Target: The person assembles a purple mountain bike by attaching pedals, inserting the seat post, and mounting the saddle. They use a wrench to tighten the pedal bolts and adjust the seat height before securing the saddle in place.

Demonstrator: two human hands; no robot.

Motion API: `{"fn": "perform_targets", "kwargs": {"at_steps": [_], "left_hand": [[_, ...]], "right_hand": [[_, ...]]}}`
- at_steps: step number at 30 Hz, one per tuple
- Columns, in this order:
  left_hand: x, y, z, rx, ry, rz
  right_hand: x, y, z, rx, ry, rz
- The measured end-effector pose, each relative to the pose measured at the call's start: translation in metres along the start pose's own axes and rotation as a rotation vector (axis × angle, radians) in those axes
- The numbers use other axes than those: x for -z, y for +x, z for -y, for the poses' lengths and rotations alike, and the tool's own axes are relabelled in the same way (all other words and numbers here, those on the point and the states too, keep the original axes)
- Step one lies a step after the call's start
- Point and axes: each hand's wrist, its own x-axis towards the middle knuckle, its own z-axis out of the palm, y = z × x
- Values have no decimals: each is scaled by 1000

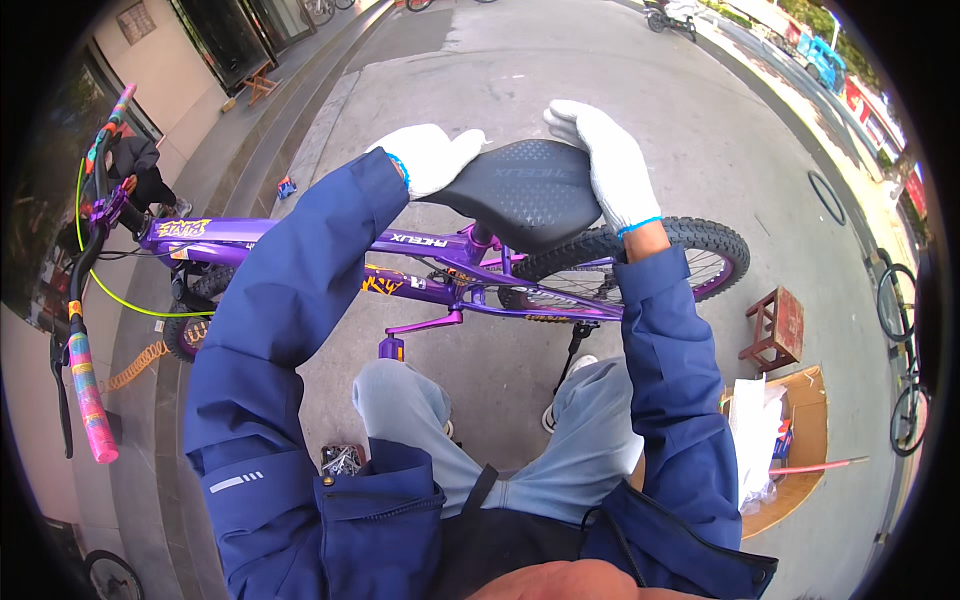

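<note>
A purple bicycle (420, 240) stands across in front of me, its handlebar (84, 330) with multicoloured grips at the left. Its black saddle (530, 195) is between my hands. My left hand (425, 160), in a white glove, closes on the saddle's narrow nose. At the wide rear end, my right hand (605, 160), gloved too, curves around the edge with its fingers pointing left. The undersides of both hands are hidden. The knobby rear wheel (730, 250) shows under and beyond my right forearm.
A small red-brown wooden stool (775, 328) and a cardboard box (800, 450) with plastic wrap stand at the right. Near my left leg is a tray of metal parts (343, 460). Another person (140, 165) crouches behind the handlebar, by stone steps (270, 130). Tyres (895, 300) lie far right.
</note>
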Motion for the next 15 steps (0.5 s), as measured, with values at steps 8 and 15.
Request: {"fn": "perform_targets", "kwargs": {"at_steps": [8,15], "left_hand": [[-14,10,13,-101,-69,-94],[-10,-3,28,-156,-109,-177]], "right_hand": [[0,15,33,-204,115,291],[3,19,55,9,-394,276]]}}
